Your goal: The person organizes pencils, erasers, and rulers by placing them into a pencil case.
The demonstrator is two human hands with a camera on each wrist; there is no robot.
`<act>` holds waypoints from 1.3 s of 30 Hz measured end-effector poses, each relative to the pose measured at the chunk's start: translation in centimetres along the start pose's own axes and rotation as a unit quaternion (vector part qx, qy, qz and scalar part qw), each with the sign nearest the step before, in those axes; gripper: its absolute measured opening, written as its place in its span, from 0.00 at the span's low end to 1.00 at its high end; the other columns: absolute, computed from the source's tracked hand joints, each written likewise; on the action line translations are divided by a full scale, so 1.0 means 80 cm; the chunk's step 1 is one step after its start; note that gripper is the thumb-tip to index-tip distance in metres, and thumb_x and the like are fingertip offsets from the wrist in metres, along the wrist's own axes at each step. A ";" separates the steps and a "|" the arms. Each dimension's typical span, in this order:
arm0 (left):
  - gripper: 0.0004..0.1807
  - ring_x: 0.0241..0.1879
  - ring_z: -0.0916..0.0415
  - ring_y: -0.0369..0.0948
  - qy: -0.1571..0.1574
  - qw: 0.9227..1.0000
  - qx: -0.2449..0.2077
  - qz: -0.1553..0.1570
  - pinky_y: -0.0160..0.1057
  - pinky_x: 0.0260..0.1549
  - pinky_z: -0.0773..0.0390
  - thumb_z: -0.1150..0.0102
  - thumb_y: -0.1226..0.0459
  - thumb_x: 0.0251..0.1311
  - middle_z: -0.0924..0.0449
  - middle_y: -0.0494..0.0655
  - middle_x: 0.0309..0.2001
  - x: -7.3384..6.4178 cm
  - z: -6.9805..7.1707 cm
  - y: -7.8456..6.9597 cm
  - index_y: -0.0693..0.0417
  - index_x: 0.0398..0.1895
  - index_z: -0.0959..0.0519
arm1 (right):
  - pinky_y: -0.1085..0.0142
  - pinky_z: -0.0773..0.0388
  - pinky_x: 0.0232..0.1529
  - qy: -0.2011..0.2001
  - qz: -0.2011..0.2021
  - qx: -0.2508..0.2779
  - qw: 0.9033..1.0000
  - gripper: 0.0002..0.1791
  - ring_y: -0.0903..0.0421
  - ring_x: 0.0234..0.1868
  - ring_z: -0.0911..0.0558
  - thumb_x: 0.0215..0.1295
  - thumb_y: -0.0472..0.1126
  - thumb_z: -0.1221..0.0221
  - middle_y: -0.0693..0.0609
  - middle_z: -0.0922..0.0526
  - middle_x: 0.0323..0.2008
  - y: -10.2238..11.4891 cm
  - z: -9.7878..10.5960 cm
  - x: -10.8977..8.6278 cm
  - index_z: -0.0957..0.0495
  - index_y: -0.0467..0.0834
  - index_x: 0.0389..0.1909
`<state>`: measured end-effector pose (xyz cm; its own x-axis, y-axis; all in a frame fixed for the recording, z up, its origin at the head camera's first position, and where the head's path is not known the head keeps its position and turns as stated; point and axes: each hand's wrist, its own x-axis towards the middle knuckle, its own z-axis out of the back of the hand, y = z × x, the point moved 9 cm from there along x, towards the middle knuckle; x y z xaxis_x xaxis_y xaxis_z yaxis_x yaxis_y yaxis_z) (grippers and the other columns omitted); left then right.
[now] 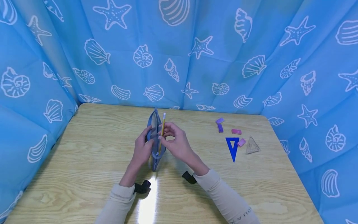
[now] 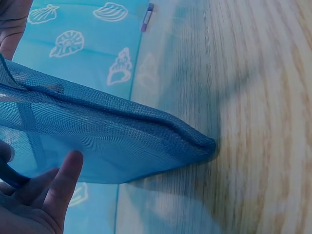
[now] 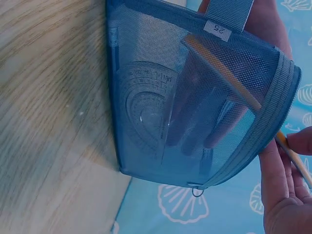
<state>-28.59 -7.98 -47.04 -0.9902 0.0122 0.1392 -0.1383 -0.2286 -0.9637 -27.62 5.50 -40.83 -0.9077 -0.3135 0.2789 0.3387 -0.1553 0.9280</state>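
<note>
A blue mesh zip pouch [image 1: 156, 140] stands upright over the table with its zipper opening spread. My left hand [image 1: 142, 146] grips the pouch's left side, thumb and fingers at the rim. Pinched between the thumb and fingers of my right hand [image 1: 177, 141] is a yellow pencil [image 1: 163, 127] with a white end. In the right wrist view the pencil passes through the opening, its lower part inside behind the mesh [image 3: 219, 70]. A clear protractor [image 3: 146, 105] shows through the pouch wall. The left wrist view shows the pouch's lower corner [image 2: 204, 146] close to the tabletop.
On the table's right lie a blue triangle ruler [image 1: 231, 149], a clear set square [image 1: 253, 146], a pink eraser [image 1: 236, 131], a lilac-pink eraser [image 1: 241, 142] by the blue triangle, and two purple erasers [image 1: 220, 128]. A blue shell-patterned curtain [image 1: 173, 46] hangs round the table edges.
</note>
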 end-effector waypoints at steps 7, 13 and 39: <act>0.36 0.63 0.25 0.58 0.002 1.000 0.002 -0.002 0.54 0.51 0.20 0.56 0.72 0.60 0.30 0.61 0.71 -0.001 0.000 -0.002 0.62 0.77 0.38 | 0.64 0.14 0.37 -0.001 -0.002 -0.029 1.000 0.22 0.45 0.44 0.15 0.66 0.29 0.38 0.36 0.18 0.47 0.002 0.000 0.005 0.26 0.34 0.61; 0.37 0.64 0.27 0.57 -0.001 1.000 0.002 -0.003 0.54 0.51 0.22 0.55 0.71 0.59 0.29 0.60 0.70 0.000 0.001 -0.001 0.62 0.76 0.38 | 0.65 0.14 0.35 0.001 -0.006 -0.062 0.998 0.24 0.46 0.44 0.15 0.65 0.28 0.38 0.38 0.19 0.47 0.006 -0.003 0.010 0.27 0.33 0.62; 0.36 0.66 0.29 0.60 -0.003 1.000 0.015 -0.024 0.59 0.59 0.24 0.54 0.71 0.58 0.30 0.66 0.69 -0.001 0.003 -0.008 0.66 0.75 0.37 | 0.62 0.15 0.40 0.004 0.010 -0.170 0.985 0.17 0.50 0.43 0.14 0.69 0.33 0.39 0.44 0.15 0.41 0.022 0.005 0.049 0.21 0.35 0.58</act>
<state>-28.45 -8.08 -46.40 -0.9822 0.0185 0.1867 -0.1852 -0.2563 -0.9487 -30.67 4.36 -38.02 -0.8983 -0.3275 0.2930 0.4216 -0.4536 0.7852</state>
